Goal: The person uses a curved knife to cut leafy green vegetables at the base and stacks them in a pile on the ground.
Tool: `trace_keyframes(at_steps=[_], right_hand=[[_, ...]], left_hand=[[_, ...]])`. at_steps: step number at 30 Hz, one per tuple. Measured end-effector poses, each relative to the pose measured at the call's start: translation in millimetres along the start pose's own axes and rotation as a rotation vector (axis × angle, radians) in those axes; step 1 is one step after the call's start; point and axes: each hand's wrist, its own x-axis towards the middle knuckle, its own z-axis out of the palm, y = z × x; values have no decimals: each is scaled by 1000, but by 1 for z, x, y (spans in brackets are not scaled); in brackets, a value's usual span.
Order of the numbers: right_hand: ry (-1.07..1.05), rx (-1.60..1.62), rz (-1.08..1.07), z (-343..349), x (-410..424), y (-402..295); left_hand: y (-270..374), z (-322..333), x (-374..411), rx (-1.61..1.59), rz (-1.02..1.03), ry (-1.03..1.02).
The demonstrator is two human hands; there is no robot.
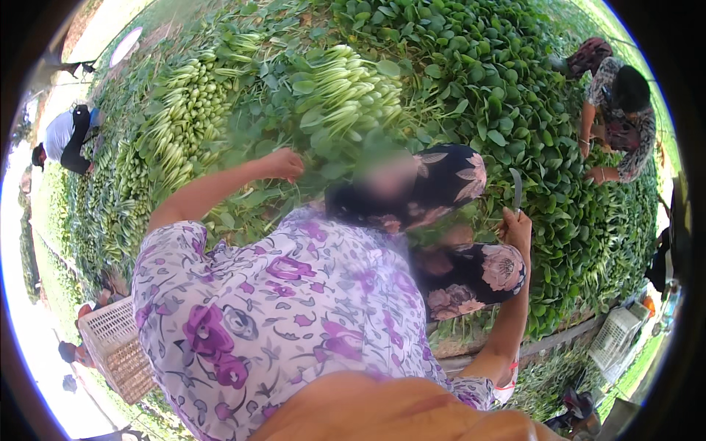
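My right hand (517, 227) is closed around the handle of a knife with a curved blade (517, 187), which points up over the leafy green plants (496, 110). On the other side, my left hand (284, 165) is above loose leaves, its fingers curled; whether something is between them cannot be told. Beyond my knees lies a pile of leafy greens with pale stalks (353, 91), stalk ends facing right. Another pile of pale-stalked greens (190, 107) lies farther left. A blurred patch hides part of the area by my knee.
A co-worker (620, 110) bends over the plants at the right, both hands among the leaves. Another person (66, 138) bends at the far left. A plastic crate (118, 342) stands at lower left, and pale crates (615, 336) at lower right. My knees in flowered trousers (452, 176) are in front.
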Motion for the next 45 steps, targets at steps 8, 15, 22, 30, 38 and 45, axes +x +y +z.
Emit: trace_keyframes(at_steps=[8,15,22,30,38,45], right_hand=[[-266,-439,-123,21,-10,-53],[-252,-620,-207,10,-17,-50],[-59,-942,-416,18,-45,-100],[-309,-1144,-737,140,-98,-179],[-515,-988,-636,206,-32,-213],[-637,-906,-248,210,53,-202]], left_hand=[[-103,135,-24,-210,27,271],[-13,107,4,115,248,32],[31,83,46,56,259,85],[-103,125,76,-261,-99,228],[-129,73,146,-507,-327,511],[-130,37,218,-621,-436,597]])
